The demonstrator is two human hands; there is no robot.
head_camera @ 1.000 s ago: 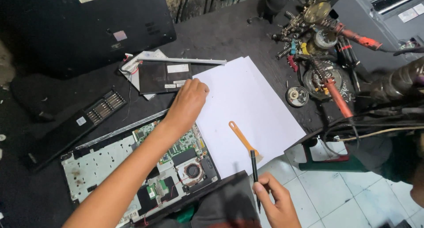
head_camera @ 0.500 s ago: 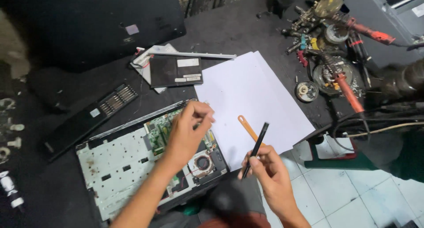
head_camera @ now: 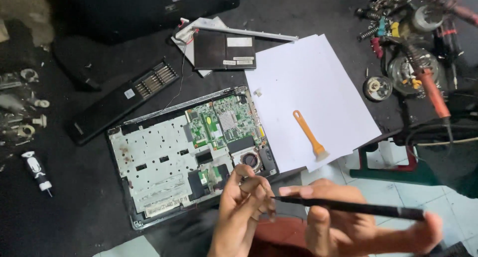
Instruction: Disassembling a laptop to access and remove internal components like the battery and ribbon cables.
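Both hands have drawn back from the opened laptop base (head_camera: pixel 194 152) toward the 6 o'clock edge since the earlier frame. The left hand (head_camera: pixel 244 207) has its fingers (head_camera: pixel 259 190) pressed together at the pointed tip of a slim black tool (head_camera: pixel 348 206). The right hand (head_camera: pixel 358 227) has its fingers wrapped around the tool's shaft, which lies level, pointing to 9 o'clock. At 12 o'clock from the hands, an orange-handled brush (head_camera: pixel 308 135) lies on a white paper sheet (head_camera: pixel 308 83) on the dark surface (head_camera: pixel 59 197). At 2 o'clock a round clear dish (head_camera: pixel 413 70) holds small parts, too blurred to identify.
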